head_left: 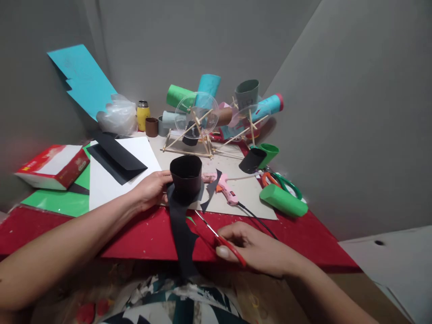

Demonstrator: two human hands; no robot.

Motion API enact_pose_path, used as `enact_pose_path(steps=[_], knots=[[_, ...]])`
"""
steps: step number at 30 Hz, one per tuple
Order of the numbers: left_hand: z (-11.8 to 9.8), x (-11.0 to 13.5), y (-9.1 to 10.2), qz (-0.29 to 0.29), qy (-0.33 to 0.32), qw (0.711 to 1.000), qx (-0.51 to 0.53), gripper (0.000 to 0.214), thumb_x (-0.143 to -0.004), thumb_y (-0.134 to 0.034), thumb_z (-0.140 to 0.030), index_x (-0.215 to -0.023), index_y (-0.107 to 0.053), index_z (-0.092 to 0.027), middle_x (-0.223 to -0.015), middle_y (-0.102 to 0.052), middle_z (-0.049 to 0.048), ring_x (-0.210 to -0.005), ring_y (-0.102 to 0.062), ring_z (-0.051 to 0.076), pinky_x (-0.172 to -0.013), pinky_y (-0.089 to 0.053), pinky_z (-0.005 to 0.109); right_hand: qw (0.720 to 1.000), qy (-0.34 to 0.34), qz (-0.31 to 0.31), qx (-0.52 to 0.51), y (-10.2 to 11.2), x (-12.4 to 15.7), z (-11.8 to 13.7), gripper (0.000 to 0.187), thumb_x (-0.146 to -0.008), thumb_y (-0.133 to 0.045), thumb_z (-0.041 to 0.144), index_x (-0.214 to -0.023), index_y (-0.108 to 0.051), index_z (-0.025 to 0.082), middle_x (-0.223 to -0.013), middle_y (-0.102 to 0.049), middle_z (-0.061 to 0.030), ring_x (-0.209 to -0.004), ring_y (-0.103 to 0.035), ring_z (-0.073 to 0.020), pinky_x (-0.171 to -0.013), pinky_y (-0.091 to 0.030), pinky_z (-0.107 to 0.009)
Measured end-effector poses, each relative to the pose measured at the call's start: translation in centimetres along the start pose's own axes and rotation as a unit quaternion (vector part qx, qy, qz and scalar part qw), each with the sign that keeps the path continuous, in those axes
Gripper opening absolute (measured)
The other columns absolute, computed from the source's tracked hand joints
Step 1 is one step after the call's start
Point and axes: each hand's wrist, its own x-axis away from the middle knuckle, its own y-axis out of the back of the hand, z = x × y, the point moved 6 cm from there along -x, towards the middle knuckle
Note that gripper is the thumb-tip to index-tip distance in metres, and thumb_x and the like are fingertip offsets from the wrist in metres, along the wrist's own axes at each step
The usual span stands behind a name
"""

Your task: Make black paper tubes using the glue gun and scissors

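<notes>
The red and white box (54, 165) at the left edge of the surface (141, 236) carries print on its side, but it is too small and blurred to read; no other writing can be made out.

The left hand (153, 189) comes in from the lower left on a long bare forearm laid across the red surface, palm turned inward. Its fingers are loosely curled and rest against the left side of the black paper cup (186, 174), which stands upright on the grey card sheet (236, 180) near the middle of the surface. A long black paper strip (182, 234) runs from under the cup towards the person and hangs over the front edge.

The right hand (251, 247) comes in from the lower right, wrist low, knuckles up. Its fingers are closed around the red handles of small scissors (219, 238), whose thin blades point up and left towards the strip, tips just beside it.

Just right of the cup lie a black paper scrap (211, 191) and a pink glue gun (227, 191) with a black cord. Further right are a green paper tube (282, 200), 1 pair of larger scissors with orange and green handles (280, 181), and a black cup lying beside a green one. Behind stands a wheel of wooden sticks (202, 130) bearing coloured paper cups.
</notes>
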Motion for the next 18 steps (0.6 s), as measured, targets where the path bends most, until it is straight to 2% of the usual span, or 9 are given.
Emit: enact_pose_path(steps=[3,6,11,15,18], knots=[[-0.4,0.5,-0.6,0.022,0.005,1.000,0.004,0.020,-0.073,-0.069,-0.034,-0.077,-0.066,-0.014,-0.052,-0.055,-0.0016,-0.040,-0.040,0.007,-0.039,-0.026,0.019,0.999,-0.006,0.027,0.042,-0.4,-0.3,1.1,0.049,-0.079,-0.062,0.059,-0.062,-0.041,0.018,-0.061,-0.032,0.0050,-0.058,-0.028,-0.0097,-0.051,-0.022,-0.024],[-0.5,1.0,-0.9,0.026,0.014,1.000,0.003,0.017,-0.073,-0.070,-0.031,-0.078,-0.065,-0.015,-0.054,-0.056,-0.0022,-0.041,-0.043,0.007,-0.040,-0.030,0.018,0.998,0.000,0.036,0.057,-0.5,-0.9,1.7,0.047,-0.081,-0.061,0.056,-0.063,-0.041,0.018,-0.063,-0.033,0.0048,-0.059,-0.029,-0.0098,-0.052,-0.023,-0.024],[-0.7,1.3,-1.3,0.033,0.011,0.999,-0.013,0.014,-0.074,-0.066,-0.027,-0.069,-0.061,-0.014,-0.050,-0.053,-0.0026,-0.039,-0.043,0.007,-0.039,-0.029,0.018,0.998,0.011,0.051,0.023,-0.7,-2.0,2.0,0.046,-0.084,-0.057,0.057,-0.064,-0.044,0.017,-0.062,-0.035,0.0042,-0.057,-0.030,-0.0096,-0.051,-0.023,-0.024],[-0.6,1.5,-1.6,0.046,0.015,0.999,-0.024,0.012,-0.077,-0.064,-0.026,-0.076,-0.063,-0.014,-0.054,-0.054,-0.0015,-0.041,-0.042,0.007,-0.039,-0.028,0.017,0.998,0.007,0.054,-0.007,-0.8,-2.4,2.0,0.049,-0.082,-0.059,0.058,-0.061,-0.044,0.017,-0.056,-0.034,0.0052,-0.053,-0.027,-0.0085,-0.048,-0.020,-0.024],[-0.5,1.4,-1.4,0.036,0.012,0.999,-0.009,0.012,-0.076,-0.065,-0.026,-0.074,-0.063,-0.014,-0.052,-0.052,-0.0024,-0.040,-0.043,0.007,-0.040,-0.030,0.018,0.998,0.008,0.043,-0.039,-0.8,-2.7,1.7,0.051,-0.079,-0.063,0.059,-0.056,-0.042,0.018,-0.050,-0.033,0.0063,-0.048,-0.028,-0.0073,-0.045,-0.019,-0.023]])
